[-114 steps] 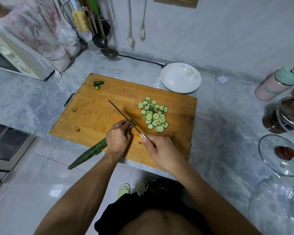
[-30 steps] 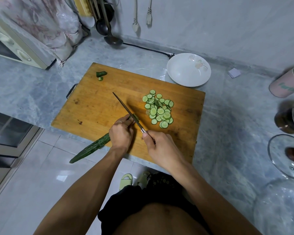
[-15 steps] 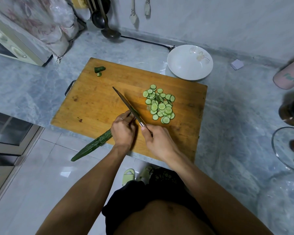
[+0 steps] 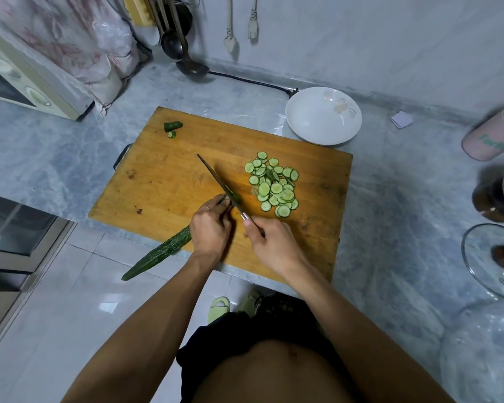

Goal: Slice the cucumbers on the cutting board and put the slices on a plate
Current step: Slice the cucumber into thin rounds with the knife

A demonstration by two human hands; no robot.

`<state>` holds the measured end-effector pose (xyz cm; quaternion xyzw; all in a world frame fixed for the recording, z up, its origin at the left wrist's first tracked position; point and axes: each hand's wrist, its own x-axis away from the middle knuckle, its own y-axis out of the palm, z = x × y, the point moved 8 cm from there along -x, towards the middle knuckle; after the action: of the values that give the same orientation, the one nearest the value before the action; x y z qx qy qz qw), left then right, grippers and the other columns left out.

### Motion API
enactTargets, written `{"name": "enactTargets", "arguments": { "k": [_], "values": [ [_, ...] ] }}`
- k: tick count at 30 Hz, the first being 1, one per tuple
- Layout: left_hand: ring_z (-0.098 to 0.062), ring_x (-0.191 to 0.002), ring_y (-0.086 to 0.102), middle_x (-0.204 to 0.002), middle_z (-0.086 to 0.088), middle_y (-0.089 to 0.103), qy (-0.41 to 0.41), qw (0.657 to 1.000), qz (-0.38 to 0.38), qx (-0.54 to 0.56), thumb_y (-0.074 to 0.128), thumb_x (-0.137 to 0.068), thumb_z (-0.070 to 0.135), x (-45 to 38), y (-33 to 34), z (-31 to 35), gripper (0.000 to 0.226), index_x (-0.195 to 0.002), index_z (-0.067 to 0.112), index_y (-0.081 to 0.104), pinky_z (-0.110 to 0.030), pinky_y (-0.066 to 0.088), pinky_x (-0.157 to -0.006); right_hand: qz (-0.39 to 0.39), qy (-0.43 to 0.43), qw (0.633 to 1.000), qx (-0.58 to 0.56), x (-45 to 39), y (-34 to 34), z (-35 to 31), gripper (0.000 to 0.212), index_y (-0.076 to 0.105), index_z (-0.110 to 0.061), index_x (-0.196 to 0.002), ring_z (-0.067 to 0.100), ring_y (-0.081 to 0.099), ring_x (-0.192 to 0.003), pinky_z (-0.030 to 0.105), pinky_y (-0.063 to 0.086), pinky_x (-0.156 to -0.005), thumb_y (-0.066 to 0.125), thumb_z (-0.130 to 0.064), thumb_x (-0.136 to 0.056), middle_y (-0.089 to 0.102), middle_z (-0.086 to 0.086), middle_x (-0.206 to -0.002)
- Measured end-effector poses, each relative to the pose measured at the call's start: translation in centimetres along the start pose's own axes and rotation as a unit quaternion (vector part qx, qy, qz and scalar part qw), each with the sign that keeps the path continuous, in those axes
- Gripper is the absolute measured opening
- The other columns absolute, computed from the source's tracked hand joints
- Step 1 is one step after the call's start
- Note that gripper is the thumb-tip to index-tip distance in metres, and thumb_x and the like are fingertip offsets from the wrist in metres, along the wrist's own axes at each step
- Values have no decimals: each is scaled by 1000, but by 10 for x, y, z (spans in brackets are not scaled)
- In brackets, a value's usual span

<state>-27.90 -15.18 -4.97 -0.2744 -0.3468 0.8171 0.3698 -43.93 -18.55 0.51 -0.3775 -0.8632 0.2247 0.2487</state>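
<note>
A long dark green cucumber (image 4: 160, 251) lies across the near edge of the wooden cutting board (image 4: 169, 181), its tail overhanging the counter. My left hand (image 4: 210, 228) grips its cut end. My right hand (image 4: 271, 242) holds the knife (image 4: 218, 181), whose blade rests against the cucumber just past my left fingertips. A pile of several thin round slices (image 4: 274, 187) lies on the board to the right of the blade. The white plate (image 4: 323, 116) stands behind the board's far right corner, with nothing on it. A cut-off cucumber end (image 4: 173, 126) sits near the far left corner.
A toaster oven (image 4: 21, 82) stands at the far left, ladles (image 4: 186, 62) hang on the wall. To the right are a pink canister (image 4: 492, 135), a dark jar (image 4: 498, 196) and a glass lid (image 4: 495, 260). The counter edge runs under the board's near side.
The slice pile has grown a little since the earliest frame. My hands and the knife keep the same pose; the view has shifted slightly.
</note>
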Motion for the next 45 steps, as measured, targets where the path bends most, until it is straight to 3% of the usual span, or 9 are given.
{"name": "enactTargets", "arguments": {
  "k": [3,6,10,16,21,26,30,37,45],
  "values": [
    [-24,-95,69,-119,-2,69,1,1000,-4,-2,62,-79,4,0,0,-1,31,-103,15,77,-36,58,-73,-2,-12,1000,2,7,-2,-1,36,65,-15,-90,25,52,-64,40,49,-60,43,-40,-104,54,-1,-62],
    [-25,-95,70,-119,-4,69,3,1000,-8,1,58,-77,4,-1,0,-1,33,-102,12,77,-35,58,-75,2,-32,999,1,15,-4,-6,31,50,-26,-77,19,41,-58,34,37,-55,44,-38,-104,43,-5,-55],
    [-25,-95,69,-120,-5,69,11,1000,-12,5,55,-77,6,-2,-1,0,33,-102,11,77,-33,57,-76,0,-31,999,-8,21,-3,-9,29,47,-28,-78,24,40,-69,31,32,-61,43,-39,-105,40,-6,-58],
    [-28,-95,69,-117,-10,69,5,1000,-8,13,52,-76,11,0,-2,-1,35,-99,7,77,-37,58,-79,0,-33,999,-15,28,-3,-10,28,51,-26,-82,24,41,-72,31,32,-62,42,-40,-105,42,-6,-59],
    [-28,-91,70,-116,-9,70,-6,1000,-3,18,49,-75,12,0,-2,0,36,-97,8,78,-35,58,-75,5,-34,999,-19,30,-6,-16,34,58,-15,-82,14,41,-54,32,31,-52,45,-37,-105,42,-3,-55],
    [-27,-90,70,-115,-5,71,-12,1000,-6,10,48,-75,16,1,-1,-1,37,-96,10,78,-33,57,-71,-6,-21,1000,-21,25,-3,-16,32,54,-19,-80,19,41,-62,31,32,-57,43,-38,-105,43,-4,-59],
    [-27,-94,69,-116,-4,71,-14,1000,-4,11,49,-78,18,1,0,0,36,-98,12,78,-33,56,-71,-4,-5,1000,-26,18,-2,-15,35,51,-20,-75,14,39,-56,28,28,-48,44,-38,-105,42,-5,-59],
    [-27,-92,69,-116,-4,71,-1,1000,1,7,43,-76,20,-1,-2,3,42,-98,11,78,-33,56,-69,-5,4,1000,-28,3,6,-12,37,65,-9,-90,13,38,-52,29,30,-53,44,-37,-105,41,-7,-58],
    [-24,-97,69,-117,-4,70,-7,1000,-9,10,49,-79,18,-1,-2,1,37,-101,13,78,-34,58,-76,0,6,1000,-21,-1,10,-4,35,62,-11,-90,19,43,-58,36,40,-56,43,-38,-105,44,-7,-61]
  ]
}}
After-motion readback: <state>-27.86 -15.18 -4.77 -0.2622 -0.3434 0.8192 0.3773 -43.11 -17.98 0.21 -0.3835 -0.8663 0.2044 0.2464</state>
